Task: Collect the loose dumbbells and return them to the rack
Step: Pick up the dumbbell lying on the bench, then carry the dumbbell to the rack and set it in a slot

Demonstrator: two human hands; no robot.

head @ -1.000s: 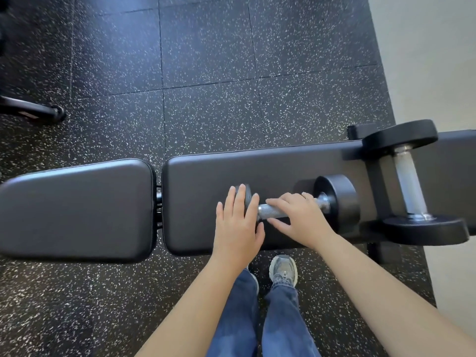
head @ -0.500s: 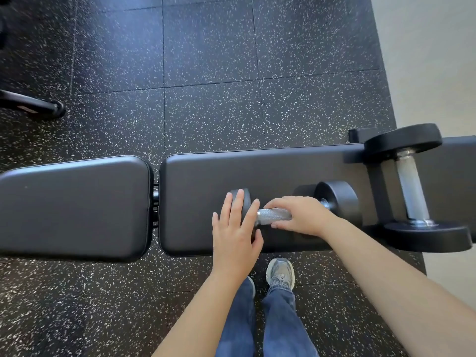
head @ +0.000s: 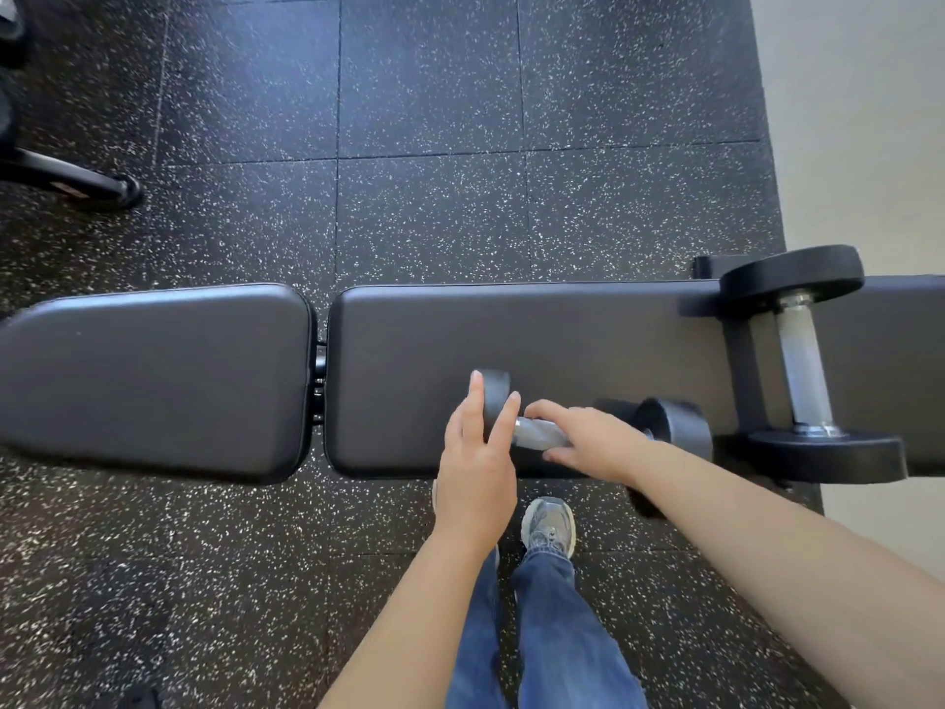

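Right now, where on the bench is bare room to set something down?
Free: the whole left pad, and the right pad from the gap to the left hand. Crowded: past it, the right hand, small dumbbell, big dumbbell.

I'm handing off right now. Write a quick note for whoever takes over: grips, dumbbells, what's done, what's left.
Left grip: fingers straight, against the left head of the small dumbbell.
Right grip: curled round its handle.
Small dumbbell: on the bench, at its near edge.
Big dumbbell: lying across the bench's right end, untouched.
Done: small dumbbell grasped.
Left: lift it, take both dumbbells to the rack, which is not in view.
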